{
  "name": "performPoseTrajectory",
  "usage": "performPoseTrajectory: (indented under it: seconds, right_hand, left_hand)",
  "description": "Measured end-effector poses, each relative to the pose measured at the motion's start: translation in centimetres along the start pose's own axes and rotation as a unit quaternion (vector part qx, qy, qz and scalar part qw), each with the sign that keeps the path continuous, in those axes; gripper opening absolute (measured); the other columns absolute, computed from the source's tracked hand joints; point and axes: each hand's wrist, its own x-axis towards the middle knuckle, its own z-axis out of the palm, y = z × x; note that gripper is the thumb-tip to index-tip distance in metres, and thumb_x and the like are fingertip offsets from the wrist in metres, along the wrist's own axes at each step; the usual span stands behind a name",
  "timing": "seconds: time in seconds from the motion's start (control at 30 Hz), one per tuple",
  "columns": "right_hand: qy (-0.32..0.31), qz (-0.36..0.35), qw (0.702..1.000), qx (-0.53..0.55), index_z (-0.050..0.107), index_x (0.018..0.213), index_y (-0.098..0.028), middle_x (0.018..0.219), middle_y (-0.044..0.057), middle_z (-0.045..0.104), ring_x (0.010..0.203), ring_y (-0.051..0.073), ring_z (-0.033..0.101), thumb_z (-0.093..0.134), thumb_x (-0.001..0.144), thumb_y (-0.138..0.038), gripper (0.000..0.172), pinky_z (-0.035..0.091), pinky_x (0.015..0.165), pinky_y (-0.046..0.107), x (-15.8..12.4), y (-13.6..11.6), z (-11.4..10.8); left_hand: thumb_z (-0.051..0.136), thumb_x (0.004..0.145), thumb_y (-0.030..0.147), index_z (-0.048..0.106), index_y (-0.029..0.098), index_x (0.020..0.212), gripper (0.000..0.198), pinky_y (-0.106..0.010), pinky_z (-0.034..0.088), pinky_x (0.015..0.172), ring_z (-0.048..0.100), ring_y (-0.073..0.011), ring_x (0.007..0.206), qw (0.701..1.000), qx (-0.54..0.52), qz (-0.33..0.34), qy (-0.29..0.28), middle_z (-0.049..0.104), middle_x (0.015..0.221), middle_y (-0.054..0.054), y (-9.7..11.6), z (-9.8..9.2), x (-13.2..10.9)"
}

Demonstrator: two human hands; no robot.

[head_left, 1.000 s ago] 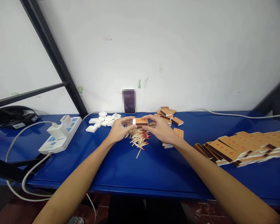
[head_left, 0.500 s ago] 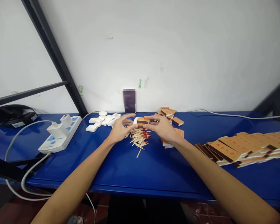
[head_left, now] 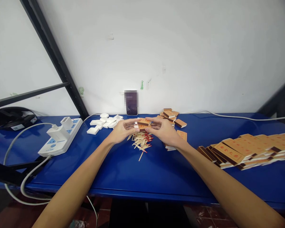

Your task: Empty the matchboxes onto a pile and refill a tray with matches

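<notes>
The left hand (head_left: 121, 131) and right hand (head_left: 165, 129) pinch a matchbox (head_left: 143, 122) at opposite ends. Its long axis runs sideways between them.

At the centre of the frame, where one box showed a second ago, an upper matchbox (head_left: 144, 121) and a lower matchbox (head_left: 142, 127) now show; the left hand's (head_left: 121, 131) index finger has dropped since half a second ago.
</notes>
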Motion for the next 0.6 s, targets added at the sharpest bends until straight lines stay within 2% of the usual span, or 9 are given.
performPoseTrajectory:
  seconds: [0.2,0.3,0.47,0.6]
  right_hand:
    - [0.019,-0.010,1.000,0.017,0.067,0.122,-0.016,0.120,0.013,0.071,0.101,0.024,0.071,0.071,0.081,-0.028,0.042,0.056,0.096,0.044,0.18,0.49,0.11]
    - [0.012,-0.005,1.000,-0.003,0.068,0.121,-0.017,0.118,0.012,0.072,0.100,0.024,0.071,0.070,0.083,-0.026,0.040,0.056,0.096,0.044,0.23,0.51,0.04]
    - [0.001,0.000,1.000,-0.013,0.068,0.120,-0.016,0.115,0.012,0.073,0.101,0.023,0.071,0.068,0.085,-0.025,0.037,0.055,0.095,0.043,0.09,0.15,-0.13]
    - [-0.012,-0.005,1.000,-0.008,0.068,0.119,-0.014,0.115,0.013,0.073,0.102,0.024,0.070,0.068,0.084,-0.024,0.037,0.055,0.096,0.044,0.10,0.15,-0.17]
  left_hand:
    - [0.080,0.075,0.036,0.062,0.019,0.131,0.061,-0.045,0.054,0.095,0.067,-0.0262,0.107,1.000,0.015,-0.014,0.014,0.069,0.121,-0.013,-0.33,0.13,-0.09]
    - [0.080,0.075,0.035,0.061,0.018,0.132,0.063,-0.045,0.055,0.093,0.068,-0.0256,0.103,1.000,0.021,-0.014,0.011,0.072,0.113,-0.012,-0.46,0.19,-0.06]
    - [0.081,0.072,0.033,0.059,0.017,0.134,0.068,-0.043,0.055,0.090,0.068,-0.0242,0.100,1.000,0.026,-0.014,0.008,0.072,0.111,-0.012,-0.75,-0.04,0.05]
    - [0.085,0.065,0.032,0.066,0.018,0.124,0.063,-0.045,0.053,0.093,0.066,-0.0221,0.098,0.998,0.059,-0.013,0.026,0.062,0.132,-0.015,-0.87,-0.28,0.05]
